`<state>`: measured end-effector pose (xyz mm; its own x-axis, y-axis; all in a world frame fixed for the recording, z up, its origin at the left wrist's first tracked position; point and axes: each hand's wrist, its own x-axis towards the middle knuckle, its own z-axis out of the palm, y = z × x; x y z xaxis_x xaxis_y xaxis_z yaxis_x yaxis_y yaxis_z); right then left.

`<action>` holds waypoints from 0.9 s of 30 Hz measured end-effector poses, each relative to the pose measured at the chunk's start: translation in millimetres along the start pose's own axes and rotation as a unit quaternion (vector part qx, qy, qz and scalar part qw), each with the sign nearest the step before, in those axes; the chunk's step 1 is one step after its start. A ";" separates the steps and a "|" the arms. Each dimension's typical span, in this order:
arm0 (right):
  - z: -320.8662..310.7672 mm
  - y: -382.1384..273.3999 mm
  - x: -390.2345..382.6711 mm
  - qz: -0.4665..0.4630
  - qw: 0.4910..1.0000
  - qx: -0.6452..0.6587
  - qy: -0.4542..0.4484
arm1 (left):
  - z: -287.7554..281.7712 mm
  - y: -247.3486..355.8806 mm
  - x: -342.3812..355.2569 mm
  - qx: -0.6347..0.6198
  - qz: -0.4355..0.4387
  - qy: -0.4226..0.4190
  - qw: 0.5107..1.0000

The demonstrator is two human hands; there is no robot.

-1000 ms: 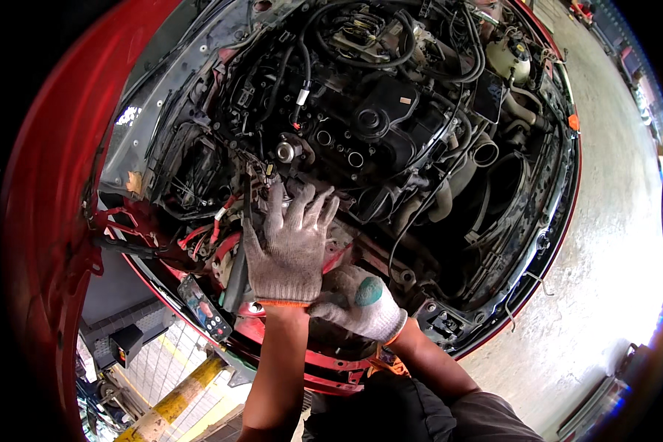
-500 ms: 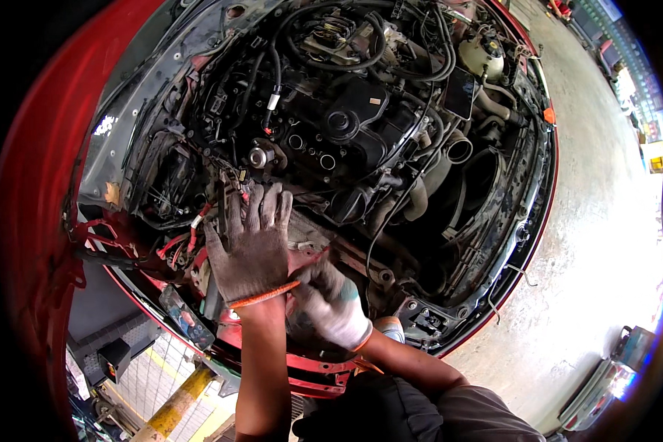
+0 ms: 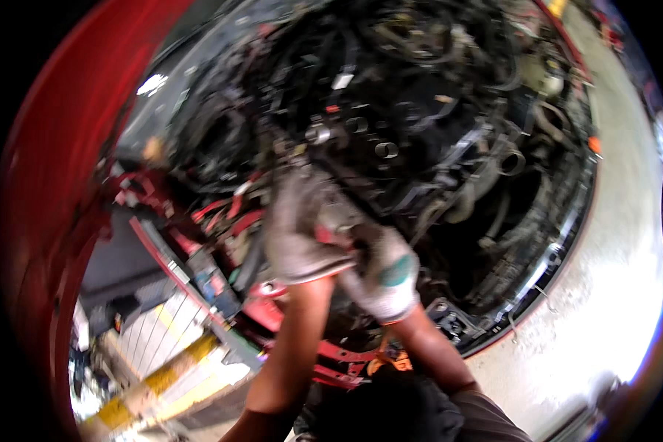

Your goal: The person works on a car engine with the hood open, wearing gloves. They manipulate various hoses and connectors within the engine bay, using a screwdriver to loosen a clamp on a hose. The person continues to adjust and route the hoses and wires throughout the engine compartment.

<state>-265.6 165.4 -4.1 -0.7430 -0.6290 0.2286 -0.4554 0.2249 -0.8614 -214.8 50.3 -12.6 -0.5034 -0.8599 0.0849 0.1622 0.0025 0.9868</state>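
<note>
Both my hands wear pale knitted work gloves and are close together over the front of a car's engine bay, in a blurred picture. My left hand [image 3: 298,228] is upright, its fingers pointing toward the engine [image 3: 420,110] and smeared by motion. My right hand [image 3: 387,272], in a glove with a green patch on its back, is against the left glove's wrist side. Its fingers are partly hidden there, so their grip is unclear. Red cables [image 3: 236,210] run just left of my left hand.
The raised red hood [image 3: 59,147] stands at the left. A red body panel [image 3: 265,313] and a small orange item [image 3: 398,361] are near my forearms. A yellow-and-white post [image 3: 155,383] lies lower left. Pale floor [image 3: 574,295] stretches along the right.
The view has shifted, and the engine bay sits further right. My left hand, flat with fingers spread before, now looks turned and blurred. My right hand stays close by its wrist.
</note>
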 end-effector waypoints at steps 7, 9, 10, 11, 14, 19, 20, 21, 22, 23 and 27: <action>-0.1 -22.7 -10.6 -0.173 0.973 -0.002 -0.150 | 0.5 -2.5 14.3 -0.121 -0.245 -0.016 0.962; -1.9 -37.4 -8.0 -0.191 0.960 -0.008 -0.203 | -9.6 -12.5 25.4 -0.160 -0.325 -0.095 0.927; 0.1 -37.2 -11.3 -0.178 0.962 0.004 -0.209 | -12.8 -13.8 30.6 -0.191 -0.352 -0.130 0.907; -0.1 -34.2 -15.4 -0.164 0.963 0.015 -0.215 | -12.7 -13.3 33.9 -0.250 -0.351 -0.165 0.887; -7.0 -21.5 -28.2 -0.138 0.975 0.053 -0.167 | 0.4 7.4 29.8 -0.418 -0.374 -0.180 0.808; -17.5 12.4 -50.2 0.085 0.914 0.227 -0.326 | 3.4 10.3 10.3 -0.592 -0.182 -0.186 0.763; -12.3 19.0 -53.2 0.058 0.940 0.179 -0.285 | 3.8 12.8 4.7 -0.670 -0.168 -0.148 0.708; -8.5 18.7 -46.7 0.052 0.945 0.163 -0.280 | 9.7 27.2 -11.3 -0.728 -0.227 -0.080 0.642; -5.0 13.2 -38.7 0.042 0.941 0.161 -0.294 | 12.4 29.2 -17.4 -0.703 -0.213 -0.161 0.659; -1.5 6.3 -32.4 0.036 0.937 0.162 -0.308 | 16.9 28.4 -22.9 -0.672 -0.197 -0.242 0.672; -4.1 -8.3 -22.8 0.052 0.930 0.152 -0.331 | 22.5 40.1 -59.8 -0.597 -0.239 -0.245 0.725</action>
<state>-246.9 181.0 -0.2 -0.2637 -0.9588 -0.1057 -0.1635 0.1525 -0.9747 -197.4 113.3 25.0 -0.9384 -0.3309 0.0998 0.3415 -0.9321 0.1206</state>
